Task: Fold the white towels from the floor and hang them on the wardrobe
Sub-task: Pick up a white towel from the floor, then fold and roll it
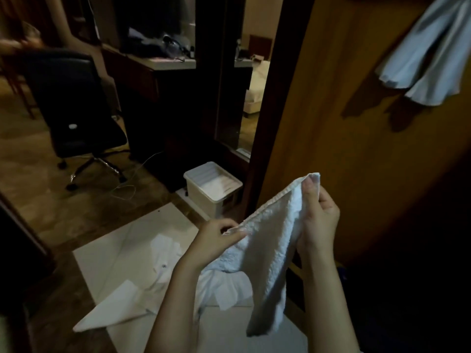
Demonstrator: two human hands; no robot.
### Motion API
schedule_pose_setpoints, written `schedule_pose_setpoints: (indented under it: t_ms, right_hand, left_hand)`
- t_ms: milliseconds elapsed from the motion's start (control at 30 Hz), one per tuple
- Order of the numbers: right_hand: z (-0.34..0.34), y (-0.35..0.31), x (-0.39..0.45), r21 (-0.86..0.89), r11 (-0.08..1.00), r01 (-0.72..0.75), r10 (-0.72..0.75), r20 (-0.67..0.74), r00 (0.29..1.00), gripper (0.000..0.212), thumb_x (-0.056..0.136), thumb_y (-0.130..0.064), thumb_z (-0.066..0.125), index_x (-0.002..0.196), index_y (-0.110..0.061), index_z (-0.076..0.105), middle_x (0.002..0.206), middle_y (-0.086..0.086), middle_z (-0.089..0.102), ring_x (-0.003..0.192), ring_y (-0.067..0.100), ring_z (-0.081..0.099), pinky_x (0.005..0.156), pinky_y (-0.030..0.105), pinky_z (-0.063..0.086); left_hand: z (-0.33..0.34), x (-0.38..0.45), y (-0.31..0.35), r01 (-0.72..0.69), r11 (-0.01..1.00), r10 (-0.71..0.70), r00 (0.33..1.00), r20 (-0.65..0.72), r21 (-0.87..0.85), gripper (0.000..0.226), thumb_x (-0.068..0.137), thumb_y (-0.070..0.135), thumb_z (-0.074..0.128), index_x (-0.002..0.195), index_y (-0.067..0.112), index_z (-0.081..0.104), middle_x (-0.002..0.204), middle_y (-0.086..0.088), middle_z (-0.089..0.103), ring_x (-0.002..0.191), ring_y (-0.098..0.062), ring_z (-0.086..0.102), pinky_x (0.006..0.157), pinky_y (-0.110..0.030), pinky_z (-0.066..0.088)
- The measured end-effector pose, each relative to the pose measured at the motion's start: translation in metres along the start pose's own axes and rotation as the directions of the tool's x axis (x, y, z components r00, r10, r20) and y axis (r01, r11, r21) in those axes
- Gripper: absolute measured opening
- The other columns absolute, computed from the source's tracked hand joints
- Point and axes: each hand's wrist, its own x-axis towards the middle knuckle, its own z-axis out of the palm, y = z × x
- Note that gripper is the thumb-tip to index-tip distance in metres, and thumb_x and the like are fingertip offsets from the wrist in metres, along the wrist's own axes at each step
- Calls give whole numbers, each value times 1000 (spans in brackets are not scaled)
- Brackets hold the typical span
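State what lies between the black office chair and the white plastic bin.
Head view: bare brown floor crossed by a thin white cable, between black office chair and white plastic bin.

No text or label can be read anywhere

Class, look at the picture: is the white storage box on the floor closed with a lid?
No. The white storage box stands open, its inside showing.

Both hands raised with forearms bare; left hand [216, 234] pinching, right hand [318, 215] gripping higher.
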Motion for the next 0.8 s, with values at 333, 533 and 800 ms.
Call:
schedule_pose_setpoints:
  t_ms: [333,533,800]
  right_hand:
    - [-30,14,6,-223,973,56,-146,-412,900,24,88,-33,65,80,-11,69,70,-10,57,64,1,50,60,18,42]
    - [-40,32,4,-279,960,-21,-115,-461,880,42,90,-32,62,54,-14,51,44,-11,34,42,5,28,43,19,23]
    - [-52,50,6,-237,941,-243,106,-475,873,43,86,-33,66,63,2,56,53,6,42,51,20,37,49,27,28]
  left_hand:
    - [-17,-14,-12,231,848,-349,921,-175,-477,35,64,27,78,93,9,71,92,-13,72,85,-23,65,75,-32,50]
    - [-23,-14,-15,288,638,-397,918,15,-714,48,62,19,80,103,-4,68,100,-22,68,91,-33,65,80,-35,50]
    - [-31,-20,-23,354,577,-585,808,-71,-736,42,72,27,77,106,3,68,102,-16,72,97,-34,67,91,-44,51]
